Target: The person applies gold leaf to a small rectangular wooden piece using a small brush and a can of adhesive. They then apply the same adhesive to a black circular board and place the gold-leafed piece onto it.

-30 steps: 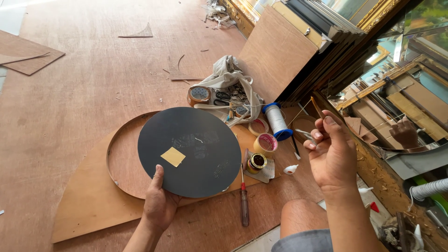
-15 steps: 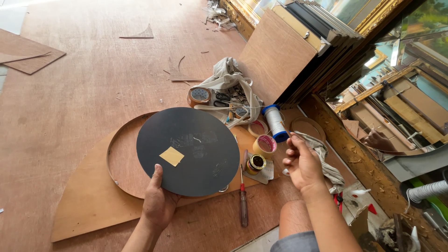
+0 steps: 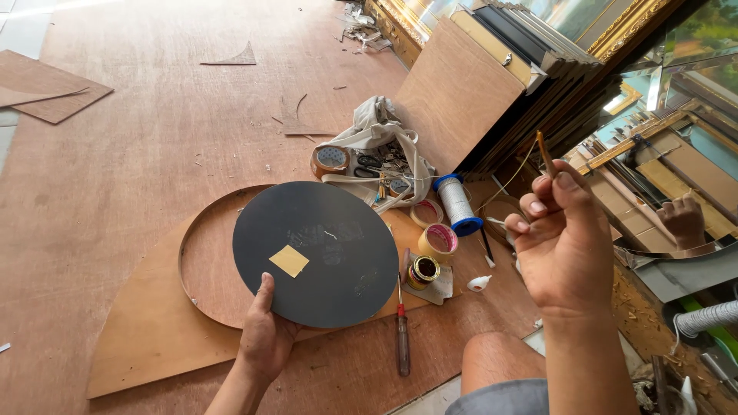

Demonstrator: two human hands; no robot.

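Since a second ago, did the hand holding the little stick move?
Yes. The right hand dipped toward the spool of thread, then rose again, lifting the thin stick up and away to the right of the spool.

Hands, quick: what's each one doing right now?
Left hand: closed on the edge of the dark round disc.
Right hand: raised, fingers pinching a thin brown stick.

A framing workshop: stacked picture frames (image 3: 530, 69), plywood floor (image 3: 138, 138), tape rolls (image 3: 438, 240).
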